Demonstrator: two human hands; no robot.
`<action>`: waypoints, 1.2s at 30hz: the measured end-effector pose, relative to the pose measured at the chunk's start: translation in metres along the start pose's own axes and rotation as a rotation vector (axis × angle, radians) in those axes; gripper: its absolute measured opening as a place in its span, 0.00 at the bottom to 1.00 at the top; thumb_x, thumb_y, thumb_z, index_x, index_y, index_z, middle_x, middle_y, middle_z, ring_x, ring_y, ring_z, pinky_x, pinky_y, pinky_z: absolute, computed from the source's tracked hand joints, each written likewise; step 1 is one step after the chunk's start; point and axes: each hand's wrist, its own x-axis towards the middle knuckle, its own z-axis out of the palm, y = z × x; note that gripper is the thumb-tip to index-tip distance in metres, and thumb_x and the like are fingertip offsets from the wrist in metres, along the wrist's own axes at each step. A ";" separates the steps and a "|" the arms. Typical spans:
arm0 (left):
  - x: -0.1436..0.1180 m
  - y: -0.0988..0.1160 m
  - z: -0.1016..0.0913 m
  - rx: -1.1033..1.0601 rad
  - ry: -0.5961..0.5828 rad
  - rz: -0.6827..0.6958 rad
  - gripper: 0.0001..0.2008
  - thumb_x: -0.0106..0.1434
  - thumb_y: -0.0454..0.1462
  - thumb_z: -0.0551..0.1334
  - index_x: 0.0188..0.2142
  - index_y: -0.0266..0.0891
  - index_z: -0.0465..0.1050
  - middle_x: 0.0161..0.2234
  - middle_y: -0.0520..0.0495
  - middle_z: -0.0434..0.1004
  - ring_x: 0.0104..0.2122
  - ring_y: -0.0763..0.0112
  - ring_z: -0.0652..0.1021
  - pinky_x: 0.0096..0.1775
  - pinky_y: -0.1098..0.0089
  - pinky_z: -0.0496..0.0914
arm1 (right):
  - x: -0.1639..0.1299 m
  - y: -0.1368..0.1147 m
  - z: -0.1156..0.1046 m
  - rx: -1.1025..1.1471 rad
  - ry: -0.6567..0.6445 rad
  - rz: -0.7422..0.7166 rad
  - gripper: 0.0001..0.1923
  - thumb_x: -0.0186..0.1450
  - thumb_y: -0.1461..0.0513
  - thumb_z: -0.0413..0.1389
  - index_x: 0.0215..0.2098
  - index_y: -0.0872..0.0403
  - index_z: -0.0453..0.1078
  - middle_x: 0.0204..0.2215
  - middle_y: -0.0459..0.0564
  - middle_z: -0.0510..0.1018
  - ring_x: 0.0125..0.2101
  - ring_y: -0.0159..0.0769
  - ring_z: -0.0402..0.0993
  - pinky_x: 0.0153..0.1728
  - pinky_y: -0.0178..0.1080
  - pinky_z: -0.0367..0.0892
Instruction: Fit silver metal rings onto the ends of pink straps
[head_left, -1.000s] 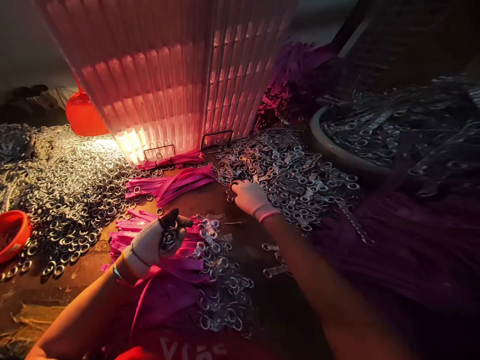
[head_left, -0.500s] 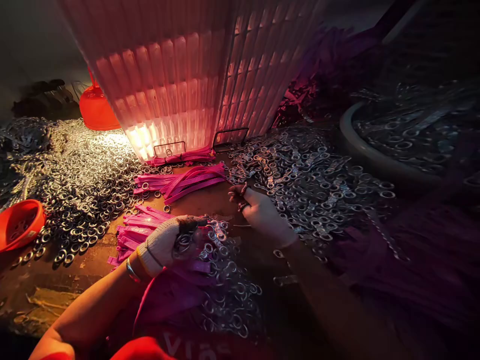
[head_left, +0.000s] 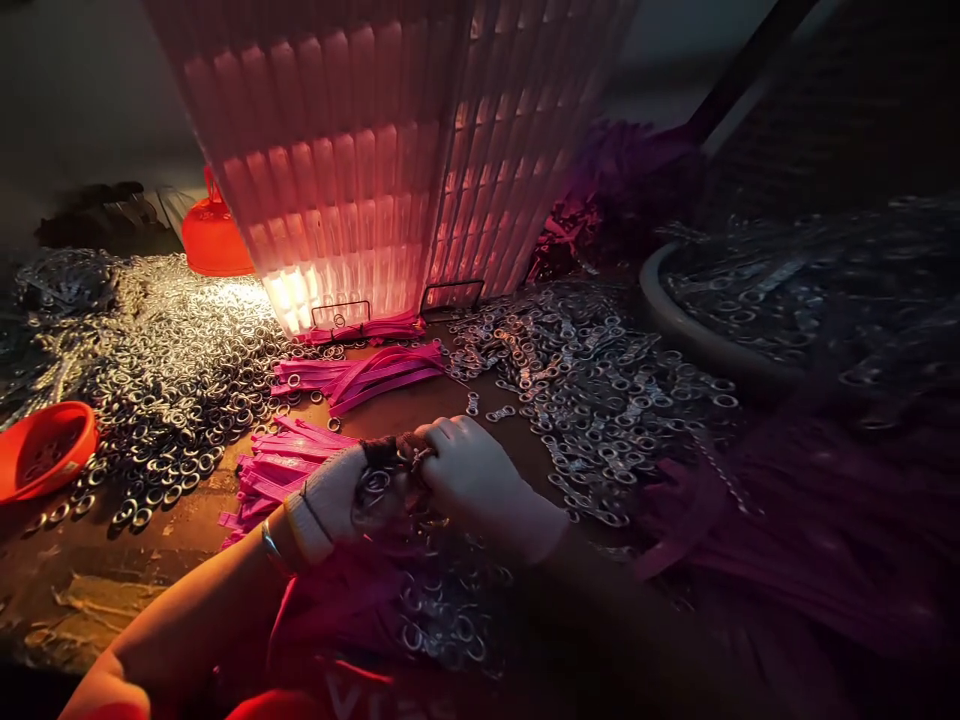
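Fingers of left hand (head_left: 341, 495) closed on metal rings (head_left: 373, 483), right hand (head_left: 469, 475) fingers pinching there too

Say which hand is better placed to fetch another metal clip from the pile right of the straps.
Right, probably. The right hand lies nearer the clip pile; the left hand already grips a metal ring.

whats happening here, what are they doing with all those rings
A person in white gloves sits at a table strewn with metal rings. The left hand holds a bunch of rings, and the right hand has come in from the clip pile to meet it, fingers pinching at the bunch. Under the hands lie pink straps with rings fitted. A heap of loose rings and an orange bowl sit to the left.
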 end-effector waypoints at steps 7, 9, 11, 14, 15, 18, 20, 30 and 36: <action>-0.017 0.013 0.018 0.358 0.052 0.143 0.12 0.60 0.43 0.66 0.31 0.35 0.72 0.22 0.53 0.69 0.19 0.80 0.65 0.21 0.77 0.58 | -0.005 -0.003 -0.003 0.108 0.097 0.176 0.08 0.55 0.62 0.56 0.31 0.57 0.74 0.32 0.57 0.74 0.32 0.42 0.65 0.32 0.41 0.53; -0.016 0.017 0.017 0.474 0.068 0.182 0.13 0.60 0.43 0.65 0.27 0.35 0.70 0.21 0.54 0.68 0.20 0.79 0.65 0.22 0.76 0.58 | -0.002 -0.004 -0.006 0.168 0.095 0.186 0.07 0.53 0.63 0.55 0.30 0.57 0.72 0.31 0.56 0.74 0.32 0.40 0.66 0.32 0.40 0.53; -0.011 0.022 0.014 0.547 0.063 0.199 0.12 0.60 0.42 0.63 0.25 0.36 0.69 0.21 0.53 0.67 0.20 0.78 0.65 0.22 0.76 0.58 | 0.003 -0.003 -0.011 0.194 0.057 0.202 0.07 0.51 0.64 0.55 0.29 0.56 0.72 0.31 0.55 0.75 0.31 0.39 0.66 0.31 0.39 0.52; -0.002 0.028 0.006 0.595 -0.001 0.196 0.11 0.59 0.39 0.62 0.24 0.36 0.70 0.21 0.52 0.66 0.21 0.77 0.64 0.23 0.75 0.58 | 0.011 0.000 -0.016 0.181 -0.027 0.197 0.08 0.51 0.63 0.54 0.29 0.56 0.72 0.28 0.53 0.76 0.28 0.38 0.66 0.29 0.40 0.49; 0.000 0.029 0.003 0.602 -0.018 0.195 0.10 0.59 0.38 0.62 0.23 0.36 0.70 0.21 0.51 0.66 0.21 0.77 0.64 0.23 0.76 0.58 | 0.012 0.001 -0.017 0.188 -0.054 0.185 0.07 0.52 0.62 0.54 0.29 0.55 0.72 0.27 0.53 0.76 0.27 0.37 0.66 0.28 0.40 0.48; 0.007 0.029 -0.005 0.583 -0.044 0.152 0.10 0.59 0.39 0.61 0.23 0.36 0.70 0.22 0.51 0.66 0.21 0.77 0.64 0.23 0.76 0.59 | 0.014 -0.001 -0.013 0.215 -0.100 0.185 0.08 0.55 0.61 0.54 0.29 0.55 0.73 0.26 0.52 0.77 0.26 0.36 0.67 0.27 0.40 0.47; 0.012 0.027 -0.010 0.553 -0.030 0.150 0.11 0.59 0.39 0.61 0.23 0.36 0.70 0.22 0.51 0.66 0.22 0.77 0.64 0.23 0.76 0.59 | 0.015 -0.002 -0.007 0.169 -0.088 0.179 0.09 0.55 0.61 0.54 0.30 0.55 0.74 0.27 0.54 0.77 0.28 0.38 0.68 0.28 0.40 0.47; 0.035 0.046 -0.010 0.294 0.033 0.053 0.09 0.58 0.38 0.66 0.27 0.36 0.71 0.21 0.53 0.67 0.18 0.80 0.64 0.18 0.78 0.56 | 0.026 0.006 0.022 0.715 0.020 0.357 0.10 0.63 0.60 0.51 0.32 0.55 0.73 0.27 0.49 0.78 0.28 0.36 0.66 0.29 0.36 0.55; 0.069 0.056 -0.010 -0.279 -0.030 -0.107 0.08 0.64 0.31 0.56 0.28 0.35 0.69 0.16 0.56 0.59 0.12 0.83 0.58 0.13 0.82 0.51 | 0.040 0.052 0.061 0.909 0.221 0.604 0.14 0.65 0.55 0.50 0.29 0.54 0.72 0.23 0.46 0.75 0.27 0.35 0.64 0.30 0.35 0.59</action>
